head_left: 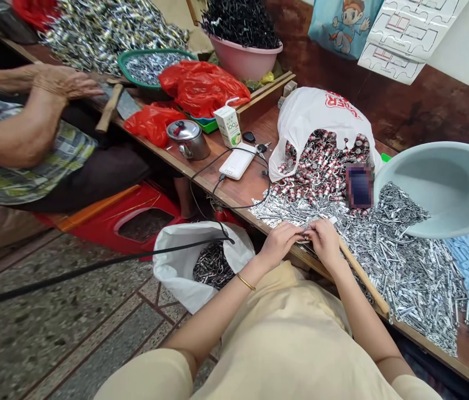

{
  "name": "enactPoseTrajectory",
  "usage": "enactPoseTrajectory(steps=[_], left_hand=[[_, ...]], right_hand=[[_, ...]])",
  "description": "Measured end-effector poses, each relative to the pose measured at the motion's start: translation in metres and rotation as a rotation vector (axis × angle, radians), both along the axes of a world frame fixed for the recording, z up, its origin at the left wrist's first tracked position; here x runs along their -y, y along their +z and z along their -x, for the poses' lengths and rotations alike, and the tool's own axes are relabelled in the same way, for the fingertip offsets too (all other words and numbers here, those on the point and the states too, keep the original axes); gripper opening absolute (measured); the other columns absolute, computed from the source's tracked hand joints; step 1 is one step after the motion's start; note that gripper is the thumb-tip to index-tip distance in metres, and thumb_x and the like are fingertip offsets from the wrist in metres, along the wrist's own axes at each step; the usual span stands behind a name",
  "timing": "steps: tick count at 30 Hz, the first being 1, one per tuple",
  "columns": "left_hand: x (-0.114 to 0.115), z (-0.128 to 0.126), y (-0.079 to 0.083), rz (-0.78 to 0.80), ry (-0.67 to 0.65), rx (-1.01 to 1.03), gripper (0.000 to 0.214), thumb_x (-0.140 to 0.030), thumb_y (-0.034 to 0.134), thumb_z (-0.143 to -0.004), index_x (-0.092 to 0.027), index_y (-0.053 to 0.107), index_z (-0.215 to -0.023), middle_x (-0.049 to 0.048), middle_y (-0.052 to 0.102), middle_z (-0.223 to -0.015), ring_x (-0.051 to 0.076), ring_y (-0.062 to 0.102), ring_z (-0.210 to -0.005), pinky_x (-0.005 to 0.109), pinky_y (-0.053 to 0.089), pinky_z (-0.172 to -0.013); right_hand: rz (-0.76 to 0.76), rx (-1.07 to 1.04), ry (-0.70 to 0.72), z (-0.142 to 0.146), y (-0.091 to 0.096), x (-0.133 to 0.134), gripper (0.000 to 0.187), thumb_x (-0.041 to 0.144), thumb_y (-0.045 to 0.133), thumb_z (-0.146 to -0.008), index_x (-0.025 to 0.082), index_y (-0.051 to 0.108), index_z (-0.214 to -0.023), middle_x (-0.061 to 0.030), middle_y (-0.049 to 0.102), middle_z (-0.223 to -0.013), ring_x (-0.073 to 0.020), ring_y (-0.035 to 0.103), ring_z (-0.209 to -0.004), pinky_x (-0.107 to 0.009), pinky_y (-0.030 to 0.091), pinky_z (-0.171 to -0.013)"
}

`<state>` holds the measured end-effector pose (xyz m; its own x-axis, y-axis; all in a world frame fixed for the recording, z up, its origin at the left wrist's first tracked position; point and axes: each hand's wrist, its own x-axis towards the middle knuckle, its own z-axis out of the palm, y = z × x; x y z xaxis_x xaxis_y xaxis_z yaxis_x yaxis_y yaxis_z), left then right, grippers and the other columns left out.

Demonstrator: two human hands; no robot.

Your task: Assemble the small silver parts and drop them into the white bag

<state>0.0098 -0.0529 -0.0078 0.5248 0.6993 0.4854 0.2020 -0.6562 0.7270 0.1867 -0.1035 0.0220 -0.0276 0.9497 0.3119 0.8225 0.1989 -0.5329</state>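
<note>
Just below the centre of the frame, the left hand [278, 243] and the right hand [326, 241] are held together at the near edge of the tabletop [255, 186]; 1 small metal part [306, 236] is pinched between the fingertips of both hands, its shape too small to be told; a heap of silver metal parts [409, 266] is spread just right of the hands, and a wooden handle [363, 278] is laid across it beside the right wrist; behind, a white bag of red-and-silver pieces [321, 161] is slumped open, with a pale blue basin [446, 183] at the right edge; another white bag [184, 266] is seen on the floor, lower centre-left; in the upper left, another person's hand [67, 83] is rested on the tabletop.
</note>
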Motion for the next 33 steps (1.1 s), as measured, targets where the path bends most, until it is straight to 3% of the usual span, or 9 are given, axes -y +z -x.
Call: enactPoseTrajectory(steps=[6, 10, 16, 25, 30, 33], left_hand=[[0.007, 0.0, 0.021, 0.19, 0.121, 0.156, 0.013, -0.027, 0.064, -0.094, -0.021, 0.076, -0.094, 0.0045, 0.075, -0.087, 0.017, 0.067, -0.082, 0.032, 0.053, -0.079], [0.014, 0.0, 0.035, 0.257, 0.15, 0.11, 0.011, -0.025, 0.066, -0.091, -0.02, 0.076, -0.091, 0.0042, 0.075, -0.086, 0.018, 0.067, -0.082, 0.031, 0.053, -0.078], [0.017, 0.007, 0.052, 0.09, 0.056, 0.038, 0.014, -0.026, 0.064, -0.094, -0.019, 0.074, -0.088, 0.0044, 0.074, -0.082, 0.018, 0.066, -0.08, 0.032, 0.053, -0.079], [0.018, 0.012, 0.071, -0.092, -0.033, 0.184, 0.011, -0.022, 0.064, -0.094, -0.019, 0.074, -0.092, 0.0042, 0.074, -0.08, 0.015, 0.067, -0.076, 0.03, 0.053, -0.073], [0.019, 0.009, 0.072, -0.111, -0.07, 0.256, 0.01, -0.018, 0.066, -0.092, -0.02, 0.075, -0.096, 0.0041, 0.075, -0.082, 0.015, 0.066, -0.078, 0.029, 0.053, -0.074], [0.023, 0.006, 0.07, -0.008, -0.022, 0.308, 0.008, -0.021, 0.067, -0.091, -0.02, 0.075, -0.093, 0.0048, 0.074, -0.085, 0.016, 0.066, -0.082, 0.031, 0.053, -0.078]], right_hand=[[0.008, -0.295, -0.035, 0.004, 0.013, 0.016, 0.017, 0.033, 0.054, -0.097, 0.021, 0.059, -0.107, -0.0105, 0.064, -0.11, -0.0221, 0.059, -0.1, -0.037, 0.051, -0.085], [0.057, -0.421, -0.077, 0.008, 0.028, 0.027, 0.017, 0.036, 0.055, -0.096, 0.022, 0.063, -0.102, -0.0077, 0.065, -0.102, -0.0207, 0.062, -0.093, -0.033, 0.054, -0.074], [-0.03, -0.325, 0.033, 0.006, 0.054, 0.034, 0.017, 0.031, 0.055, -0.099, 0.023, 0.069, -0.103, -0.0076, 0.066, -0.103, -0.0194, 0.064, -0.096, -0.033, 0.056, -0.079], [-0.089, -0.253, 0.195, -0.002, 0.075, 0.037, 0.015, 0.027, 0.06, -0.098, 0.026, 0.071, -0.107, -0.0064, 0.066, -0.102, -0.0178, 0.065, -0.093, -0.032, 0.057, -0.08], [-0.114, -0.3, 0.183, 0.0, 0.081, 0.041, 0.012, 0.024, 0.064, -0.095, 0.026, 0.073, -0.102, -0.0052, 0.067, -0.098, -0.0178, 0.065, -0.091, -0.031, 0.057, -0.076], [-0.15, -0.41, 0.087, 0.009, 0.073, 0.045, 0.011, 0.024, 0.065, -0.094, 0.025, 0.074, -0.1, -0.0055, 0.066, -0.095, -0.0176, 0.064, -0.088, -0.03, 0.057, -0.069]])
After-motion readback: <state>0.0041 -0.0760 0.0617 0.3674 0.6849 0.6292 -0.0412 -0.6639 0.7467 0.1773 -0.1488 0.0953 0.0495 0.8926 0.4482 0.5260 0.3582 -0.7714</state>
